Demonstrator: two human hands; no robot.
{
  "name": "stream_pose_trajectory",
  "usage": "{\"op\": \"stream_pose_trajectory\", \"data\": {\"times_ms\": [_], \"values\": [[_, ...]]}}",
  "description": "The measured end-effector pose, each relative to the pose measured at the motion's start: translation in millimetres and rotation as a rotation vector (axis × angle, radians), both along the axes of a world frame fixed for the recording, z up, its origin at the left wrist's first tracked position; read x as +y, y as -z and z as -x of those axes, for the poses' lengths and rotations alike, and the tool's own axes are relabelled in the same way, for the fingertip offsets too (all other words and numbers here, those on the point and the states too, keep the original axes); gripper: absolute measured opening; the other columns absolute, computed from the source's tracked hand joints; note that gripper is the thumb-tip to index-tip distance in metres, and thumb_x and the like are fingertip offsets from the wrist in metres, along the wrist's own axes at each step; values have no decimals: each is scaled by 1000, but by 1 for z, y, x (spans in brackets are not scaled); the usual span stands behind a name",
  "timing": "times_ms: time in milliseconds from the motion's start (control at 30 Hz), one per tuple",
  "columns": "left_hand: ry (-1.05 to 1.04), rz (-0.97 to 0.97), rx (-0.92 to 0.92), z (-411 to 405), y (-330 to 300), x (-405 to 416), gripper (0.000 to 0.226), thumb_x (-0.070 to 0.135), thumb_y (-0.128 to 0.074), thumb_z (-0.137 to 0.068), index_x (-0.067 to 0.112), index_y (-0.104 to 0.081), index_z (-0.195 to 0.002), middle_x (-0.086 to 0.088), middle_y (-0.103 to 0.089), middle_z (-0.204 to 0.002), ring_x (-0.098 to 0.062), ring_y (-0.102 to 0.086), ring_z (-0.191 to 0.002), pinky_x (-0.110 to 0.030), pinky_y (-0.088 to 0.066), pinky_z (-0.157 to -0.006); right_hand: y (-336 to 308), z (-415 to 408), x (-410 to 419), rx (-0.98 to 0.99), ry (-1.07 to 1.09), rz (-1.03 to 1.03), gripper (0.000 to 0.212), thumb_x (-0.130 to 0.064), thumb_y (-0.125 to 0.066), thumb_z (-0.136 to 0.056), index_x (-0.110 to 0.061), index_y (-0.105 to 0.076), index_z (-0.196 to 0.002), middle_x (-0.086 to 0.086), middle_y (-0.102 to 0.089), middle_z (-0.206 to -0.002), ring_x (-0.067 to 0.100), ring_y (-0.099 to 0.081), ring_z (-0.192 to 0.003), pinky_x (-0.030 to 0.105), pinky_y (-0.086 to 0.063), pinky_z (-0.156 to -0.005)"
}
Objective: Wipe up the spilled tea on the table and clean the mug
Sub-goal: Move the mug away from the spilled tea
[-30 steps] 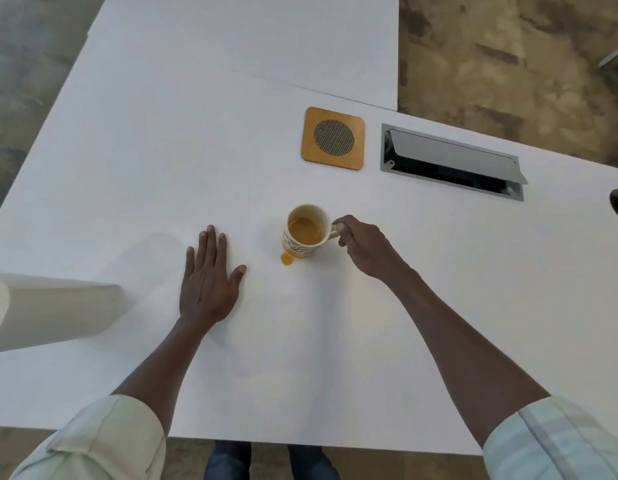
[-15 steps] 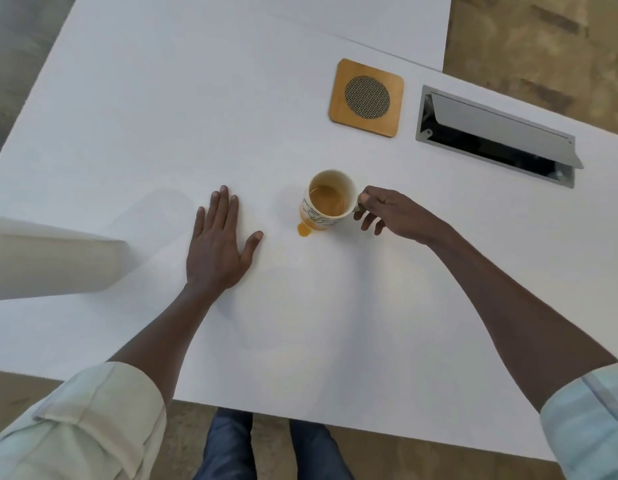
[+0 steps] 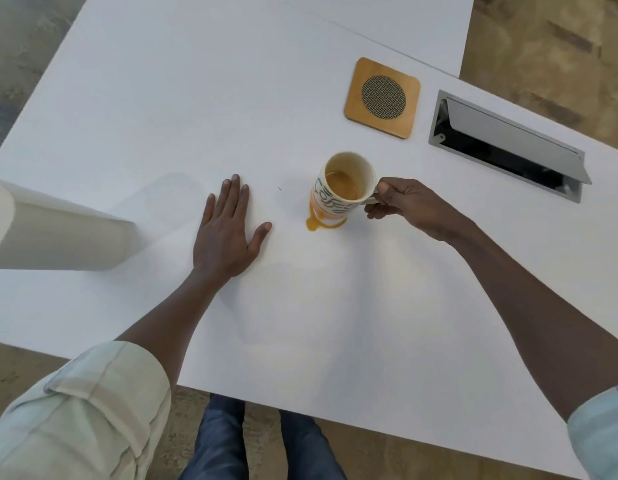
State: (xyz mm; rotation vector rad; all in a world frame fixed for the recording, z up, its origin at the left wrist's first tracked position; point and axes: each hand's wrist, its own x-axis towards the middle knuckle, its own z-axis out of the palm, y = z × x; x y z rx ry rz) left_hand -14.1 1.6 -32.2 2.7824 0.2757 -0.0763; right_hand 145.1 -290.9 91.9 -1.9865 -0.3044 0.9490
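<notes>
The right hand [image 3: 402,206] grasps the handle of the mug [image 3: 345,188], its fingers curled round it, while the left hand [image 3: 227,233] lies flat on the tabletop [image 3: 162,98] with fingers straight, holding nothing. The mug stands about the middle of the tabletop, partly full of tea, and looks tipped slightly toward the near edge. A small puddle of spilled tea [image 3: 316,223] sits against its base on the near-left side, and an orange run marks the mug's wall above it.

The step in hand looks like lifting the mug off the puddle so the spill can be reached. To do it well, the mug should come up level and slowly, since the tea inside is high enough to slop out if the handle twists. Its base is probably wet, so it will drip; setting it on the wooden coaster [image 3: 382,98] toward the far edge would keep a second ring off the surface. The paper towel roll [image 3: 54,233] lies on its side by the left edge, near the left hand, which is well placed to tear a sheet. Blotting the puddle first, then wiping inward, should stop it spreading.
</notes>
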Motion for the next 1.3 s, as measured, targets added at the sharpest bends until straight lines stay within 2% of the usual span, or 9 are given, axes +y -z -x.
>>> {"op": "stream_pose_trajectory", "data": {"times_ms": [67, 167, 233, 333, 400, 767, 967, 1167, 1300], "values": [[0, 0, -2, 0, 0, 0, 80, 62, -27, -100, 9, -14, -160, -7, -3, -170, -18, 0, -158, -43, -8, -127, -9, -3, 5, -14, 4, -25, 38, -25, -37, -105, -1, -66, -101, 15, -66, -96, 23, -66, -87, 32, -53, -89], [-1, 0, -8, 0, 1, 0, 81, 62, -27, -100, 9, -13, -160, -7, -3, -170, -18, 0, -157, -42, -8, -127, -20, -10, 14, -18, 13, -77, 43, -26, -38, -105, -29, -67, -74, 14, -67, -94, 25, -67, -87, 36, -53, -92], [-3, 4, -14, -1, 1, 0, 81, 63, -28, -100, 9, -14, -160, -7, -4, -170, -19, -1, -157, -42, -8, -127, -23, -15, 19, -25, 25, -92, 43, -26, -38, -105, -27, -63, -71, 13, -67, -91, 25, -67, -86, 39, -53, -93], [-8, 6, -20, -1, 1, 0, 81, 63, -28, -100, 9, -15, -160, -7, -4, -170, -18, -1, -157, -42, -9, -127, -20, -25, 26, -35, 33, -88, 35, -26, -37, -106, -10, -53, -78, 15, -66, -91, 26, -66, -85, 44, -52, -96], [-11, 5, -20, -1, 1, 0, 82, 63, -29, -100, 9, -15, -160, -7, -4, -170, -18, -1, -157, -42, -9, -127, -17, -30, 32, -38, 40, -85, 35, -27, -38, -105, -8, -51, -80, 14, -66, -89, 26, -67, -85, 46, -51, -98], [-18, -6, -34, -1, 2, -2, 82, 63, -33, -99, 9, -17, -159, -7, -6, -170, -19, -2, -158, -42, -11, -127, -1, -48, 94, -18, 37, -121, 42, -28, -41, -104, -28, -60, -66, 11, -66, -85, 23, -67, -82, 46, -51, -99], [-26, -12, -44, -1, 4, -2, 83, 63, -34, -98, 9, -18, -159, -7, -7, -170, -18, -3, -158, -42, -11, -127, 4, -54, 135, -25, 4, -147, 51, -28, -39, -105, -35, -64, -61, 12, -64, -85, 24, -65, -82, 36, -54, -92], [-31, -10, -35, -1, 4, -2, 84, 64, -34, -98, 10, -17, -159, -7, -6, -170, -18, -2, -157, -43, -12, -127, 14, -63, 166, -17, 28, -131, 35, -26, -38, -105, -11, -49, -76, 17, -58, -89, 23, -65, -81, 30, -54, -87], [-32, -14, -27, -1, 4, -3, 84, 65, -33, -98, 9, -18, -159, -7, -6, -170, -18, -1, -157, -43, -12, -127, 21, -66, 180, -9, 31, -136, 34, -26, -39, -105, -11, -48, -77, 15, -58, -89, 22, -64, -81, 29, -55, -86]]}}
